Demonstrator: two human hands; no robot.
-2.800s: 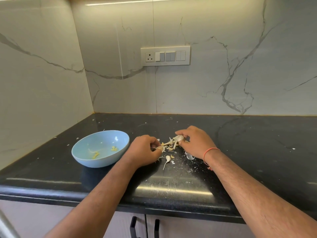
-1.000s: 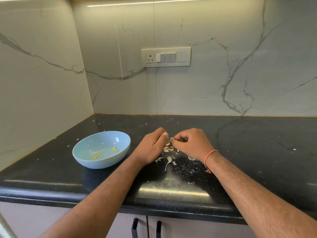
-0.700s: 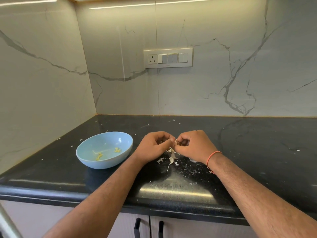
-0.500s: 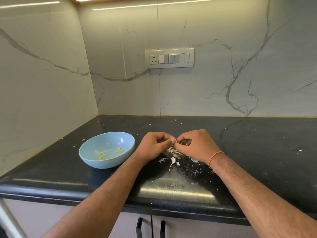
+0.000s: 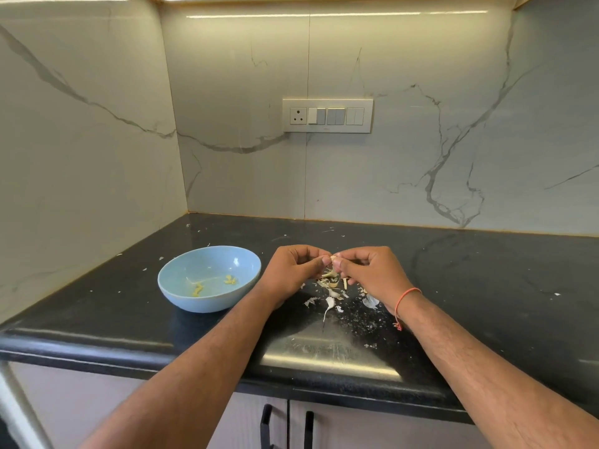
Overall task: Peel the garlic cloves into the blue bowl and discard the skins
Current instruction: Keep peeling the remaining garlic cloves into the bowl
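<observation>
The left hand (image 5: 293, 270) and the right hand (image 5: 369, 273) are meeting above the counter (image 5: 486, 286), with their fingertips pressed together around a small garlic clove (image 5: 333, 258). Both hands are curled, and each one is pinching the clove between thumb and finger; only a pale tip of it is showing. A moment ago the hands were lower, reaching into the pile of skins (image 5: 330, 291) on the counter; now they are lifted a little and closed on one clove, so I think the peeling of a new clove is just beginning. The skins are lying directly below the hands and spreading toward the near edge. The blue bowl (image 5: 181, 270) is standing just to the left of the left hand, holding a few yellowish peeled pieces. On the far wall a switch panel (image 5: 327, 116) is sitting. The skins are not yet discarded, so much of the task is remaining.
</observation>
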